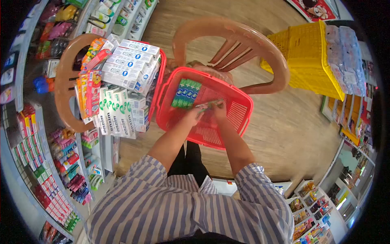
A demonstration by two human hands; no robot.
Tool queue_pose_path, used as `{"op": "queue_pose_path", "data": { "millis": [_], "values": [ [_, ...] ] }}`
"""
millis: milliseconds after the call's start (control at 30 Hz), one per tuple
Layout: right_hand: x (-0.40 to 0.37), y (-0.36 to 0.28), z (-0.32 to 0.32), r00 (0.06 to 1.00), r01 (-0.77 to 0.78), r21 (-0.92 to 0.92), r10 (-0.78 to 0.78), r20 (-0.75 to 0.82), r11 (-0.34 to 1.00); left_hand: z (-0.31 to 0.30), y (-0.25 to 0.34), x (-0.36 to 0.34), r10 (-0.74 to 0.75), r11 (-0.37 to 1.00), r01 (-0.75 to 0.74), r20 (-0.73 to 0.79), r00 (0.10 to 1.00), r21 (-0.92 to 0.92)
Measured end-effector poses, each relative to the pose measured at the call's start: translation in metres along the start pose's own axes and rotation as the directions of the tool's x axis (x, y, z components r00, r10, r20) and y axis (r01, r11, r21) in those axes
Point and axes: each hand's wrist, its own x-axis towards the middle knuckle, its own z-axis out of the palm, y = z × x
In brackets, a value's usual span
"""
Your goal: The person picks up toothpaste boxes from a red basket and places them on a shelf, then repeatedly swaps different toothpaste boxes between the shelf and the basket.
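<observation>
A red plastic basket stands in front of me on a brown plastic chair. Green and blue packs lie side by side in its left part. Over the middle of the basket, my left hand and my right hand are close together, with a small green pack between them. The fingers of both are closed on it, partly blurred. To the left, a second red basket is piled high with white toothpaste boxes, green-and-white boxes and orange packs.
Brown chair backs rise behind the red basket and at the left. Stacked yellow baskets with wrapped bottles stand at the right. Stocked shelves line the left side, and a snack rack is at the lower right.
</observation>
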Motion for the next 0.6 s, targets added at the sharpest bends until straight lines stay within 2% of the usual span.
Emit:
{"op": "queue_pose_path", "data": {
  "millis": [33, 67, 100, 133, 200, 233, 300, 433, 500, 533, 567, 600],
  "values": [
    [-0.019, -0.033, 0.006, 0.989, -0.132, 0.187, 0.143, -0.045, 0.973, 0.002, 0.0, -0.006, 0.007, 1.0, -0.007, -0.003, 1.0, -0.004],
    [-0.031, -0.057, 0.011, 0.95, -0.289, 0.17, 0.304, -0.071, 0.942, 0.002, -0.002, -0.011, 0.01, 0.995, -0.005, -0.051, 0.999, 0.099],
    [-0.043, -0.074, 0.015, 0.952, -0.288, 0.168, 0.301, -0.057, 0.943, 0.001, -0.002, -0.02, 0.019, 0.98, 0.001, -0.1, 0.995, 0.198],
    [-0.052, -0.086, 0.017, 0.949, -0.291, 0.266, 0.313, -0.041, 0.919, -0.001, 0.001, -0.034, 0.034, 0.982, -0.014, -0.102, 0.994, 0.188],
    [-0.074, -0.108, 0.025, 0.945, -0.302, 0.395, 0.328, 0.004, 0.867, -0.008, 0.003, -0.065, 0.119, 0.849, -0.1, -0.003, 0.993, 0.519],
    [-0.082, -0.124, 0.03, 0.948, -0.303, 0.387, 0.319, 0.026, 0.871, -0.015, 0.006, -0.084, 0.139, 0.854, -0.117, -0.006, 0.99, 0.506],
    [-0.103, -0.162, 0.039, 0.92, -0.384, 0.463, 0.374, 0.118, 0.799, -0.037, 0.007, -0.125, 0.12, 0.969, -0.158, 0.198, 0.973, 0.191],
    [-0.125, -0.215, 0.066, 0.888, -0.447, 0.41, 0.341, 0.308, 0.795, -0.073, 0.02, -0.226, 0.233, 0.934, -0.282, 0.226, 0.946, 0.219],
    [-0.134, -0.239, 0.086, 0.806, -0.518, 0.281, 0.351, 0.477, 0.808, -0.1, 0.023, -0.271, 0.326, 0.811, -0.436, 0.318, 0.891, 0.39],
    [-0.139, -0.248, 0.096, 0.778, -0.493, 0.177, 0.341, 0.528, 0.852, -0.101, 0.027, -0.309, 0.343, 0.849, -0.431, 0.301, 0.89, 0.307],
    [-0.148, -0.259, 0.109, 0.758, -0.493, 0.152, 0.337, 0.559, 0.857, -0.117, 0.026, -0.323, 0.378, 0.845, -0.454, 0.284, 0.881, 0.284],
    [-0.158, -0.27, 0.123, 0.718, -0.468, 0.083, 0.324, 0.616, 0.88, -0.135, 0.025, -0.336, 0.379, 0.801, -0.481, 0.318, 0.869, 0.358]
  ]
}}
